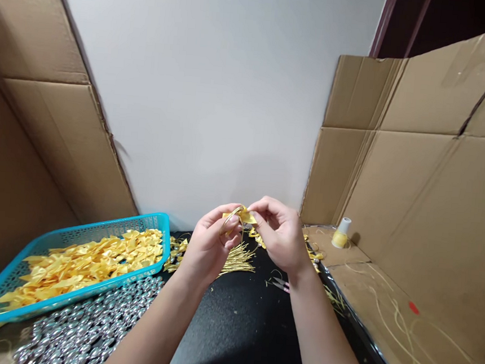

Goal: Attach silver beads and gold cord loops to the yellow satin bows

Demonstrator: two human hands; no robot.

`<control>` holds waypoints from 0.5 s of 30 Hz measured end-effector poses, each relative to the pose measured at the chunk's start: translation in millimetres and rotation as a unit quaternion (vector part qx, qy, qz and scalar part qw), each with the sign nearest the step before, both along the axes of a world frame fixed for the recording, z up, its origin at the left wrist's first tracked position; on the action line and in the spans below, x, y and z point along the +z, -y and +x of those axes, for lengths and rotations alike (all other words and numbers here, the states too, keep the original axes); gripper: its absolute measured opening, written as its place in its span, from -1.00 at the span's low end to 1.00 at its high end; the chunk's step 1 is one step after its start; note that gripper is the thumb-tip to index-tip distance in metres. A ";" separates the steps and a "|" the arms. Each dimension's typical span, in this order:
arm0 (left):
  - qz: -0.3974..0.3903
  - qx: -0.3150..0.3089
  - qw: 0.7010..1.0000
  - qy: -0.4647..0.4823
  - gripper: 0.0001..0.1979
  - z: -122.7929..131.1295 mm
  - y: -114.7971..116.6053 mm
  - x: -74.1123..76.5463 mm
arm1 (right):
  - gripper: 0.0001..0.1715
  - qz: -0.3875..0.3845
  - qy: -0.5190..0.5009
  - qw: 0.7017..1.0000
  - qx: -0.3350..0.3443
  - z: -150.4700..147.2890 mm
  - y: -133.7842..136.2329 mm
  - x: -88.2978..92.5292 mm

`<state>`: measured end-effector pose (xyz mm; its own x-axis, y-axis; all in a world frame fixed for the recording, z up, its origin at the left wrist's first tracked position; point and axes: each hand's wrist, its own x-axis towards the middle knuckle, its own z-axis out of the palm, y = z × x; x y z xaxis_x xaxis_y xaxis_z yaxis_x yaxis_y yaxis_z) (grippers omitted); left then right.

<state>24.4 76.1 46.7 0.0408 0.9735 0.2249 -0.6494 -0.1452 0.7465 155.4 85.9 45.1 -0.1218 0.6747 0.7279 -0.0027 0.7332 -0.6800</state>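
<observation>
Up in front of me, both hands meet at a small yellow ribbon bow [248, 216]. My left hand [208, 240] is closed, pinching a loop of gold cord [222, 227] and the bow's left side between thumb and fingers. With thumb and forefinger, my right hand [280, 237] grips the bow's right end. The fingers partly hide where cord and ribbon meet. Beneath the hands, a bundle of cut gold cords [239, 260] lies on the black table [233, 334]. Small scissors [281, 285] lie by my right wrist, which partly covers them.
At left, a blue plastic basket [167, 237] holds many yellow ribbon bows [104, 257]. Shiny silver beads [99, 311] spread in front of it. A thread spool [340, 236] stands at right near loose cords [408, 327]. Cardboard walls [429, 181] flank both sides.
</observation>
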 end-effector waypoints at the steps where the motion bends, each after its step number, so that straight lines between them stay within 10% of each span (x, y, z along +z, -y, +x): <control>1: -0.001 -0.001 1.000 -0.001 -0.79 -0.3 0.1 -0.2 | -0.85 0.002 0.002 1.000 -0.002 -0.5 -0.1 0.0; 15: -0.028 -0.006 1.000 -0.013 -0.81 -1.1 -2.7 -0.6 | -0.85 0.025 0.010 0.999 -0.031 -7.3 0.0 -0.3</control>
